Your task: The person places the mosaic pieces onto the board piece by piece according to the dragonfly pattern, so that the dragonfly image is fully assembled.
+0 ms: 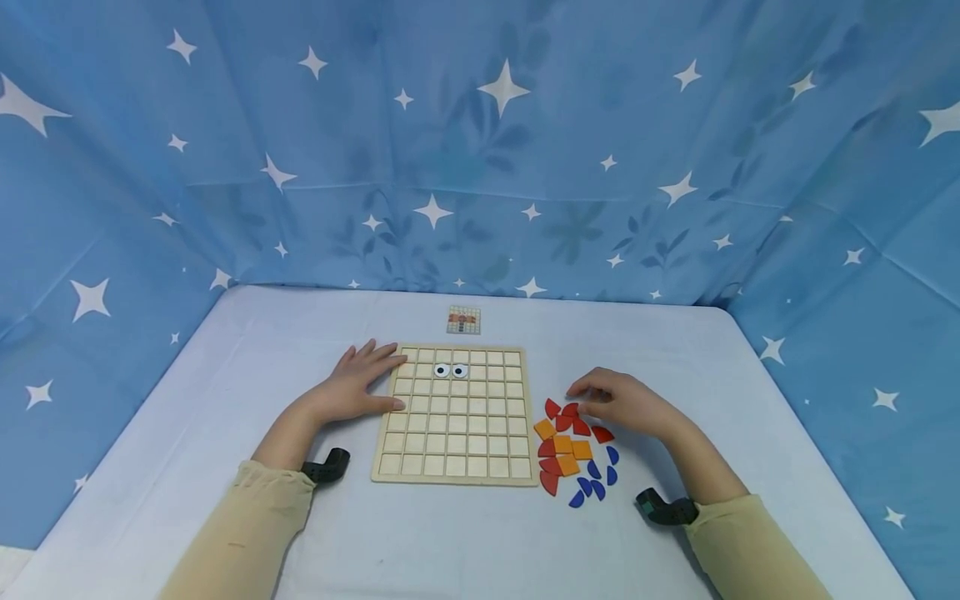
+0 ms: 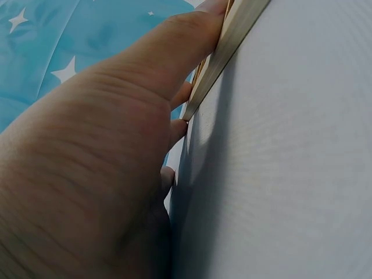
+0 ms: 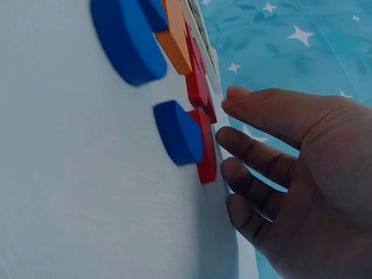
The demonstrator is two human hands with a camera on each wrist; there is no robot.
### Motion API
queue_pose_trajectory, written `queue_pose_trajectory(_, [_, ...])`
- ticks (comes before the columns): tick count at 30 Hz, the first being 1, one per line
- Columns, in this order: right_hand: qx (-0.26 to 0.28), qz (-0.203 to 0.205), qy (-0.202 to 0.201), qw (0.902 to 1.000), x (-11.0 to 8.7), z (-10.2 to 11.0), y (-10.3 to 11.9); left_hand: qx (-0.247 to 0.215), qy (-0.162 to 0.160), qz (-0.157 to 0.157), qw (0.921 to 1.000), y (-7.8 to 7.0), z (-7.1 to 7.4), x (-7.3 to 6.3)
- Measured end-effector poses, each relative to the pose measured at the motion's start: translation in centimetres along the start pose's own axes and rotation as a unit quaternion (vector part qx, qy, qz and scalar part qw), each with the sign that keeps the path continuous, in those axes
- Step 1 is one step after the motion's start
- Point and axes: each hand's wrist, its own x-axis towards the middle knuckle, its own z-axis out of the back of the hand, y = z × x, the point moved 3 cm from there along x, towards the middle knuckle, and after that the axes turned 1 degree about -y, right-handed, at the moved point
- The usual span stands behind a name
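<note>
My left hand [image 1: 356,385] rests its spread fingers and thumb on the left edge of a wooden grid board [image 1: 457,481]. In the left wrist view, the thumb lies along the board's side [image 2: 224,55]. Two round eye pieces [image 1: 442,371], white with dark centres, sit side by side in upper cells of the board. Over the far end of a pile to the board's right, my right hand [image 1: 626,402] hovers, fingers loosely bent and nothing visible between them. Beneath its fingertips are red quarter-round pieces [image 1: 552,408]; the right wrist view shows a red piece [image 3: 206,154] close by.
Orange square pieces [image 1: 562,444] lie among the red ones, with blue half-round pieces [image 1: 612,455] nearer me. A small patterned card [image 1: 463,321] lies beyond the board on the white tablecloth [image 1: 420,542]. A blue star-print curtain [image 1: 480,167] hangs behind and at both sides.
</note>
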Motion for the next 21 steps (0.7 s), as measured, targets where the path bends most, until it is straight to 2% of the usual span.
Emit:
queue_pose_trajectory(10, [-0.009,0.048,0.015,0.9987,0.8,-1.1,0.8,0.0,0.001,0.002,1.0,0.0,0.1,0.2])
queue_pose_trajectory(21, [-0.011,0.016,0.019,0.9996,1.2,-1.3,1.0,0.003,0.001,0.0,1.0,0.3,-0.1,0.3])
